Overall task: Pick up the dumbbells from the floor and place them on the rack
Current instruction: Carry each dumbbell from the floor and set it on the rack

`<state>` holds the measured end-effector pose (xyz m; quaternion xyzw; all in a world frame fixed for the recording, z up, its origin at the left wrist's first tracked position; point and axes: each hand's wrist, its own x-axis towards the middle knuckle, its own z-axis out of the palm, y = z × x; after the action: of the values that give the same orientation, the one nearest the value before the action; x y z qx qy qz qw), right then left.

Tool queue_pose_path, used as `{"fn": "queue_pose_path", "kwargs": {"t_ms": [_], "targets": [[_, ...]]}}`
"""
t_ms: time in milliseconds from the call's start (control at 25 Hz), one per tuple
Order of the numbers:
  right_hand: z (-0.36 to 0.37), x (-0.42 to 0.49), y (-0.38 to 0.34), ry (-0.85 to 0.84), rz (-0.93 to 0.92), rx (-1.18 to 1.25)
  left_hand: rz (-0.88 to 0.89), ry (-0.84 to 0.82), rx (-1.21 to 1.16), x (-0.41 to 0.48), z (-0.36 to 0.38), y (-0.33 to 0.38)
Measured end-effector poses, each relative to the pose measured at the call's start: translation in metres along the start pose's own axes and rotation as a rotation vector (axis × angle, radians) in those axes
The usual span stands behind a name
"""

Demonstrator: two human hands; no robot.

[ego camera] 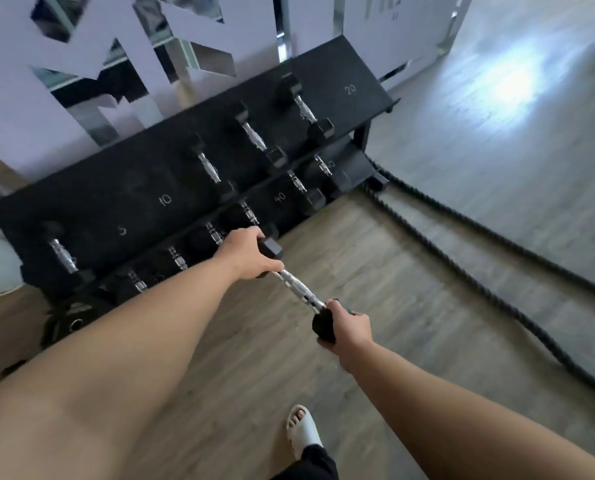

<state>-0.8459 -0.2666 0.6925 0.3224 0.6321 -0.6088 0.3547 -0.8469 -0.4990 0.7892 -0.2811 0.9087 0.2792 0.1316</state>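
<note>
A black hex dumbbell with a chrome handle (297,288) hangs in the air in front of the rack, held at both ends. My left hand (245,256) grips its far head, and my right hand (349,329) grips its near head. The black two-tier rack (143,188) stands against the wall, tilted toward me. Its top shelf carries several dumbbells (254,136) and bare spots marked 5, 10 and 20. The lower shelf holds a row of larger dumbbells (296,181), partly hidden by the top shelf.
Two thick black battle ropes (469,233) run across the wood floor from the rack's right foot to the right edge. Black weight plates (76,317) lie on the floor by the rack's left end. My sandalled foot (304,433) is at the bottom centre.
</note>
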Motion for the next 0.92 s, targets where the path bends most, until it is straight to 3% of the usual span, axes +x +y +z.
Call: {"fn": "queue_pose_path", "kwargs": {"t_ms": [360, 760, 920], "targets": [[0.170, -0.007, -0.027, -0.196, -0.007, -0.277, -0.161, 0.183, -0.027, 0.021, -0.115, -0.127], [0.318, 0.048, -0.069, -0.370, 0.037, -0.487, -0.240, 0.213, 0.133, 0.107, -0.197, -0.193], [0.372, 0.067, -0.077, -0.364, -0.008, -0.650, -0.269, 0.215, 0.146, 0.138, -0.221, -0.226]]}}
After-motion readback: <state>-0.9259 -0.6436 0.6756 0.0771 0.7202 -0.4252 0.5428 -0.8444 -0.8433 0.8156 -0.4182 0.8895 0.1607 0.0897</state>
